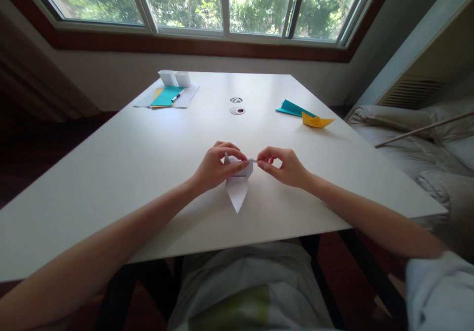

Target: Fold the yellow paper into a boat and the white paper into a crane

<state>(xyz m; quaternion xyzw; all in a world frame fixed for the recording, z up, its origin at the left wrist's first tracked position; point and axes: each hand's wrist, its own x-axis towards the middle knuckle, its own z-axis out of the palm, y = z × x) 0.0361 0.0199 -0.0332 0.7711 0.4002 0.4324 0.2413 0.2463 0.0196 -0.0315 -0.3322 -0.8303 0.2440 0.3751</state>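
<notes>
Head view. Left hand (217, 165) curled over the upper left part of a white folded paper (237, 188), fingers bent and closed down on it, thumb side tucked against the fold. Right hand (283, 165) closed to a narrow pinch, fingertips (260, 164) gripping a small flap at the paper's upper right corner, the remaining fingers curled loosely behind. Both hands close together, nearly meeting across the top of the paper. Paper lying near the middle of the white table (111, 173), toward the near edge, its long point aimed at the near side and left free of either hand.

Risk, as a judgement: too hard a tug on so small a flap, and a likely tear at the crease or a fold pulled crooked; a slack left grip, and a likely slide of the whole piece on the smooth top.

Farther off, well apart from the hands: a teal folded paper (292, 108) touching a yellow folded paper (316, 121) on the far right; on the far left, sheets of paper (167, 95) with a pen (177, 94) on top and a small white holder (175, 78) behind. Two round fittings (237, 105) in the tabletop beyond the hands.
</notes>
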